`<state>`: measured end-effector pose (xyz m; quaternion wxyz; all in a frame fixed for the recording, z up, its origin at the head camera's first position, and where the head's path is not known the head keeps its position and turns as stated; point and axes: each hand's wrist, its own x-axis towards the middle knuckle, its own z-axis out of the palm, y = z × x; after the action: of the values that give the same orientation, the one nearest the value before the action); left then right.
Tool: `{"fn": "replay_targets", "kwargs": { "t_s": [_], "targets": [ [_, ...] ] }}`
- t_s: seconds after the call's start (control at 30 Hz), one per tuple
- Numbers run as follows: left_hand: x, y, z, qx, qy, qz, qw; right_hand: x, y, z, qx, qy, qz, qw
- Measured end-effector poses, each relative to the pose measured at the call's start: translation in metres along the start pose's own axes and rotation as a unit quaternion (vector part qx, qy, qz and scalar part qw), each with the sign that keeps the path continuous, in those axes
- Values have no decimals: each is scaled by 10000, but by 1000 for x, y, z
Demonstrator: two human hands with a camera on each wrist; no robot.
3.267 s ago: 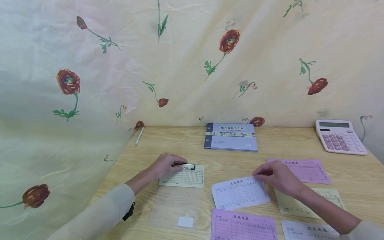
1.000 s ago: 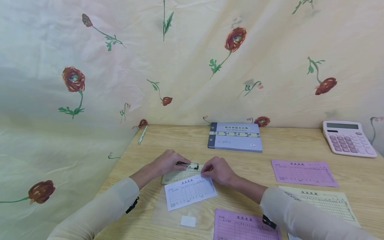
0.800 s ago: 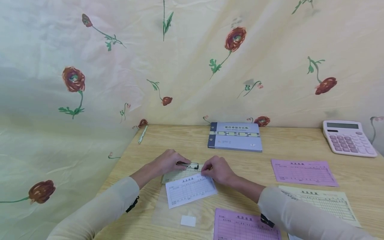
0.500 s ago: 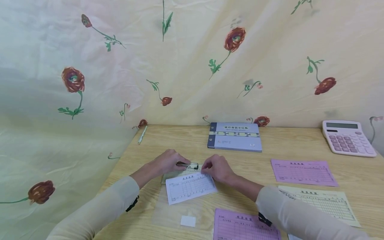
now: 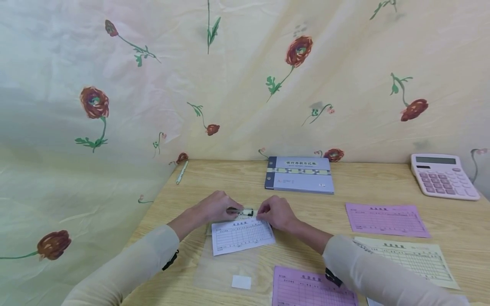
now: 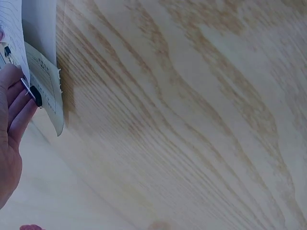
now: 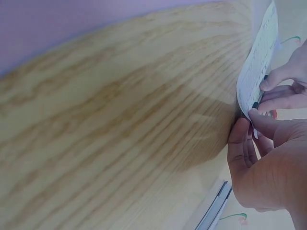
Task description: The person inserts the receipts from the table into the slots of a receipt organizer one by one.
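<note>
A clear clipboard (image 5: pixel 214 267) lies on the table in the head view, its metal clip (image 5: pixel 246 212) at the far end. The left hand (image 5: pixel 219 207) squeezes that clip between thumb and fingers. Between thumb and fingertips, the right hand (image 5: pixel 279 212) pinches the upper right corner of a white printed form (image 5: pixel 243 237). This form's top edge lies just below the clip, covering most of a pale green form (image 6: pixel 50 86) whose edge shows in the left wrist view. From the right wrist view, the white form (image 7: pixel 261 57) stands tilted with its edge at the clip.
A blue account book (image 5: pixel 300 176) lies at the back, a pink calculator (image 5: pixel 444 178) at the far right and a pen (image 5: pixel 182 172) at the far left. On the right are a pink form (image 5: pixel 386 219) and a green form (image 5: pixel 409 259); another pink form (image 5: pixel 306 289) lies in front.
The right hand has carried the white form left from beside the clipboard to over it, then slid it up close to the clip. The left hand keeps its hold on the clip.
</note>
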<state>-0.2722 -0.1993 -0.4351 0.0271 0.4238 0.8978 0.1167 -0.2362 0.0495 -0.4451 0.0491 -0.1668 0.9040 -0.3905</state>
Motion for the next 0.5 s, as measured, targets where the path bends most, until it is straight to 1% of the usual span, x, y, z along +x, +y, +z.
{"fn": "replay_targets", "kwargs": {
  "t_s": [0.23, 0.5],
  "targets": [
    [0, 1, 2, 268, 103, 285, 9992, 4, 0, 0, -56, -105, 194, 9997],
    [-2, 0, 4, 400, 171, 344, 9985, 8, -1, 2, -67, -133, 321, 9994]
  ]
}}
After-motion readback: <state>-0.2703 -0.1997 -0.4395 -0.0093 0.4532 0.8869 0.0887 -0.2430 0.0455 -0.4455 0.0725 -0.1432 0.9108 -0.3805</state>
